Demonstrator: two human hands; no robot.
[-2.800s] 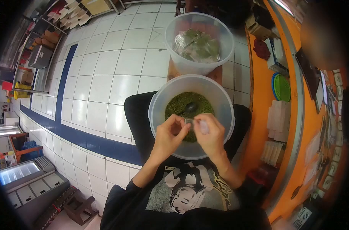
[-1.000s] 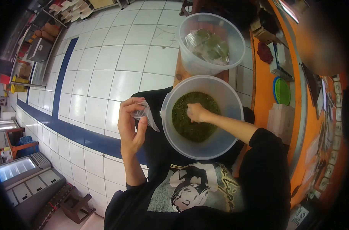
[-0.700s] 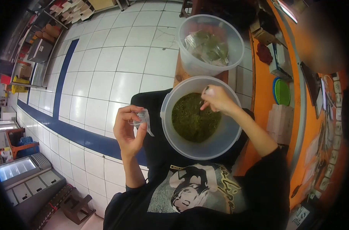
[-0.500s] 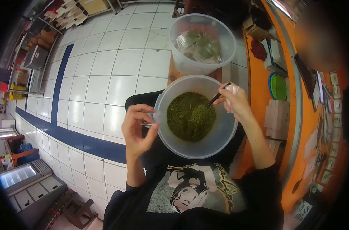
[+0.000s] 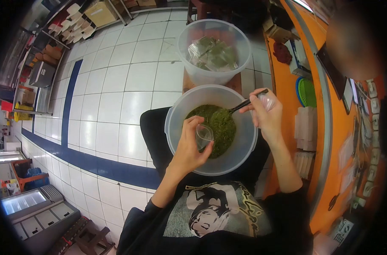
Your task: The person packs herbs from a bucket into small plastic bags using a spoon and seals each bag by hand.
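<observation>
A translucent plastic tub (image 5: 174, 123) holds a heap of chopped green herb-like stuff (image 5: 225, 131). Over its left side, my left hand (image 5: 188, 146) keeps a small clear plastic bag (image 5: 204, 133) spread at the mouth between thumb and fingers. My right hand (image 5: 268, 114) grips the dark handle of a spoon (image 5: 243, 104) at the tub's right rim. The spoon's bowl is covered by a mound of the green stuff. Some crumpled clear plastic (image 5: 268, 101) sits in my right palm.
Behind the tub stands a second translucent tub (image 5: 214, 77) with filled clear bags in it. An orange counter (image 5: 282, 85) runs along the right, carrying a green round lid (image 5: 308, 92) and stacked pale boxes (image 5: 306, 127). Shelves (image 5: 48, 89) and a brown stool (image 5: 91, 238) stand at left.
My left hand has moved right, bringing the bag over the tub, and the bag's mouth is wider. The spoon has risen a little with a mound of green stuff on it.
</observation>
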